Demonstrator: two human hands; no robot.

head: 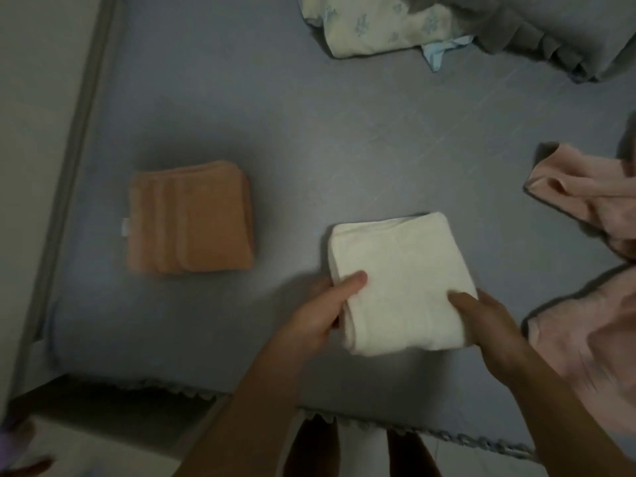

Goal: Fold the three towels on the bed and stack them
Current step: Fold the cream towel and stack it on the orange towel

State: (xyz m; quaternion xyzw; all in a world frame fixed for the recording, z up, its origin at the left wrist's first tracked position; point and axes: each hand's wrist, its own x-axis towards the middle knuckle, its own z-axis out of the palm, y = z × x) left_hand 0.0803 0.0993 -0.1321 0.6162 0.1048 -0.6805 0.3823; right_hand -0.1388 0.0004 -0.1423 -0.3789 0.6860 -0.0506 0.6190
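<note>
Grey bedding covers the bed [309, 149], seen from above in dim light. Both hands grip a folded white towel [402, 284] near the front edge: the left hand [323, 308] clasps its left side, thumb on top, and the right hand [481, 321] clasps its right side. A folded orange towel [189, 218] lies well apart to the left. An unfolded pink towel [585, 304] lies rumpled at right.

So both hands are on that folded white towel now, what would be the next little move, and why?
Probably carry the white towel left and set it on the orange towel. Both hands, left hand and right hand, grip its near edge; it looks fully folded, and the orange one lies folded and bare. The pink towel is still unfolded.
</note>
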